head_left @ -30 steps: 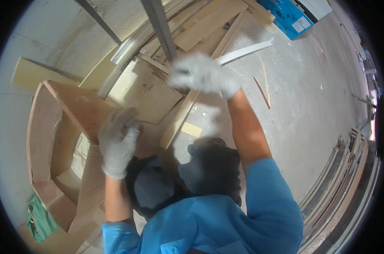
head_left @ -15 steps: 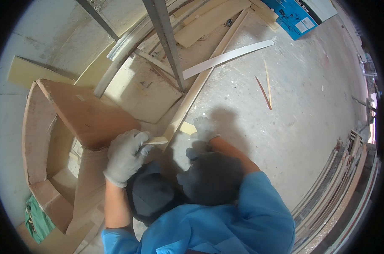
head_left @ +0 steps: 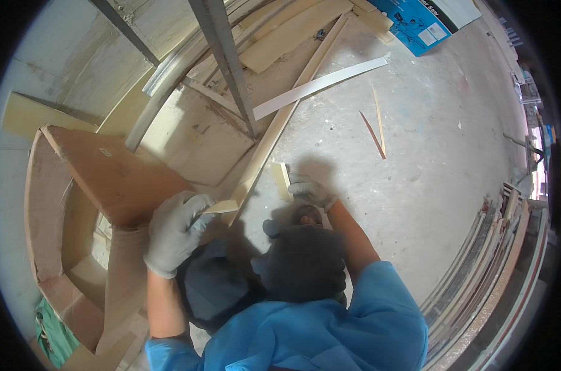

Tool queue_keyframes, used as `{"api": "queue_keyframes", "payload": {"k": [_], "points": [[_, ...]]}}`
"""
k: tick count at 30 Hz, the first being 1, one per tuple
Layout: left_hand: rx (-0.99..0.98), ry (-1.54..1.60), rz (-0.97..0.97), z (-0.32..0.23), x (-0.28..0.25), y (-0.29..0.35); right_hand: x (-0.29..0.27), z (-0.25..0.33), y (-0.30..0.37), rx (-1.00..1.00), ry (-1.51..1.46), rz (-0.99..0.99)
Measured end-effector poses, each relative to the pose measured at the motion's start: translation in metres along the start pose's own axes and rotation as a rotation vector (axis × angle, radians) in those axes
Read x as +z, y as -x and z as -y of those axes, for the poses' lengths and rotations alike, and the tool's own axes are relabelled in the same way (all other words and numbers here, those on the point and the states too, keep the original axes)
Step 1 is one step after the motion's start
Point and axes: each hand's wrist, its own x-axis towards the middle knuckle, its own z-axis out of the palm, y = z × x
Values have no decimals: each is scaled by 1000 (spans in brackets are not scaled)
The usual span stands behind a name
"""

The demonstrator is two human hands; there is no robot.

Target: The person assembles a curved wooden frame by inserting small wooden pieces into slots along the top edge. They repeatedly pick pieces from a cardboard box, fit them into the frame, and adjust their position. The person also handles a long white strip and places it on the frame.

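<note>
Both hands wear pale grey work gloves. My left hand (head_left: 176, 232) is closed around one end of a short, flat strip of pale wood (head_left: 223, 206), beside the cardboard box. My right hand (head_left: 311, 190) is low over the concrete floor, fingers closed on the edge of another small pale wood piece (head_left: 281, 179), which is tipped up on edge. Between the hands, a long pale wood board (head_left: 274, 133) runs from near my knees toward the far end. My dark-clad knees (head_left: 302, 260) are bent close below the hands.
An open cardboard box (head_left: 119, 173) stands at left, with green cloth (head_left: 53, 331) below it. A grey metal post (head_left: 225, 62) rises ahead. A white strip (head_left: 320, 88) crosses the board, and thin slivers (head_left: 373, 135) lie on the floor. Long strips (head_left: 478, 284) are stacked at right; a blue box (head_left: 413, 28) sits far off.
My right hand has come closer and tipped the small wood piece up on edge. My left hand still grips its strip. The whole view has shifted slightly.
</note>
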Motion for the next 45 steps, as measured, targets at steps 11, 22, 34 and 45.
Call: {"api": "queue_keyframes", "payload": {"k": [11,22,34,45], "points": [[-60,80,15,-2,0,-2,33,81,-14,-79,-355,62],[-64,-187,-584,-31,-23,28,65,156,-70,63,-344,64],[-324,-1070,-1155,2,-119,129,232,326,-149,-650,336,250],[44,-409,-662,-16,-36,32,173,259,-182,-612,890,124]]}}
